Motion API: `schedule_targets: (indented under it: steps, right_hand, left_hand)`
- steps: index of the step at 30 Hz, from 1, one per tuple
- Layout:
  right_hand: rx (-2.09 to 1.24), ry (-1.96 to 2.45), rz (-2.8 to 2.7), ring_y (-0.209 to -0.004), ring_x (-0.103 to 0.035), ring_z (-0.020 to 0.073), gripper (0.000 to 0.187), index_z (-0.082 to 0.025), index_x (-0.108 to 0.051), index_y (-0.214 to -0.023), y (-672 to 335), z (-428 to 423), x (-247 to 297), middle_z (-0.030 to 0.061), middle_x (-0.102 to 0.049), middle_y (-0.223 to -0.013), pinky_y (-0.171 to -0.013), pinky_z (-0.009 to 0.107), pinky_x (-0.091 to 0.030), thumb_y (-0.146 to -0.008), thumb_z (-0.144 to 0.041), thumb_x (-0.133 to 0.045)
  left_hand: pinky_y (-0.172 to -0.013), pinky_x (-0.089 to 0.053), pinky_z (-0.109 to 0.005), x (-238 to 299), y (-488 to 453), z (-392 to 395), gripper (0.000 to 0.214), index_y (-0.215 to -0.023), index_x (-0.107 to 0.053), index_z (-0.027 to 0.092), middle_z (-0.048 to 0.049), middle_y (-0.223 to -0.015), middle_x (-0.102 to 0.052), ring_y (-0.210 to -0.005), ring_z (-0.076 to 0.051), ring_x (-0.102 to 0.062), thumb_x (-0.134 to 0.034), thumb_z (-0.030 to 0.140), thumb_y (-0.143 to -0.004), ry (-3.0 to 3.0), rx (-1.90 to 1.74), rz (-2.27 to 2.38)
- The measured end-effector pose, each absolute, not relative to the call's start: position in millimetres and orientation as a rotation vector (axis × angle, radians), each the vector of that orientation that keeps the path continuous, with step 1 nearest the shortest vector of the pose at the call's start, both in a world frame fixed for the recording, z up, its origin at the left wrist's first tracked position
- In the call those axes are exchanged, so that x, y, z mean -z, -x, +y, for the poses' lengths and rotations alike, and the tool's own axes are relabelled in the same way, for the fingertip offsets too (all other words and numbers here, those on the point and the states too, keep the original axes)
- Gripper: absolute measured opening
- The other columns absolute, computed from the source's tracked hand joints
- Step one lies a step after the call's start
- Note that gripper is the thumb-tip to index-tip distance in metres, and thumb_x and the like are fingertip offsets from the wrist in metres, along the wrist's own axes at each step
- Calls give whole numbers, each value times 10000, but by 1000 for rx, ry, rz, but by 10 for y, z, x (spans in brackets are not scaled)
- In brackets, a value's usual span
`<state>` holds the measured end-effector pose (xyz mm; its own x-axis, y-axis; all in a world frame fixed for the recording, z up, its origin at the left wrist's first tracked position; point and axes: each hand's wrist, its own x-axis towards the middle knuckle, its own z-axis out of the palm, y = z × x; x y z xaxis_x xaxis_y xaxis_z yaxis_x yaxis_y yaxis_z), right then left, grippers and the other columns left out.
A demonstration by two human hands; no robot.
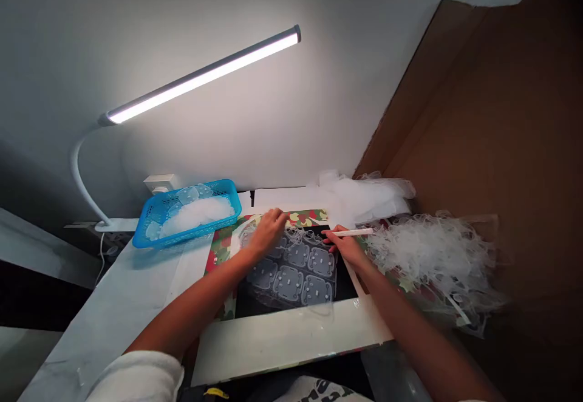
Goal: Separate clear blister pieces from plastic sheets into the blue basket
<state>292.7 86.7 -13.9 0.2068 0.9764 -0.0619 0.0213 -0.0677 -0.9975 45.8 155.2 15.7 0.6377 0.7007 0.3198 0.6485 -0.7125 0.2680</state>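
Here, the right grip (345,243) pinches one white stick (357,232); left grip (269,229) curled, contents unclear.

nothing i can actually read in this one, sorry. the only lettering i can spot is at the very bottom of the frame, a bit right of centre: a short run of chunky dark letters (328,390) printed on a piece of soft pale grey fabric (300,392). they're thick and rounded, sit close together, and run on a slant, a little lower towards the right. the bottom edge of the frame cuts into the print and what's left is small and blurry, so i can't tell you which letters they are, let alone the word, or whether it's a brand name or just a design.
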Motion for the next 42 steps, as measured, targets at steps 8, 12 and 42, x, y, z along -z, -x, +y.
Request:
schedule_targets:
  steps: [8,12,42]
  right_hand:
    - [-733,1438,-1362,-932,-637,207,235,-227,-561,-708,-3046,831,-46,38,-702,-1057,-851,351,-470,-823,-428,-596]
    - [-877,1367,-1698,-874,-644,212,159,-228,-610,-750,-2896,396,-74,31,-702,-974,-782,347,-477,-862,-338,-587]
    - [-247,1712,-988,-566,-539,148,300,-190,-558,-646,-3645,332,144,-11,-610,-583,-534,251,-437,-782,-444,-640]
  left_hand:
    - [-1123,-278,-507,147,-433,605,444,-1374,-511,255,-135,-1482,-430,-1379,-320,-373,-540,319,-936,-2659,-477,551]
    - [-1153,-219,-528,187,-390,611,463,-1425,-456,322,-100,-1566,-304,-1448,-323,-247,-492,310,-963,-2650,-419,546]
    - [-1150,-172,-583,142,-375,588,527,-1450,-367,444,-24,-1627,33,-1464,-381,-125,-514,321,-959,-2843,-320,537]
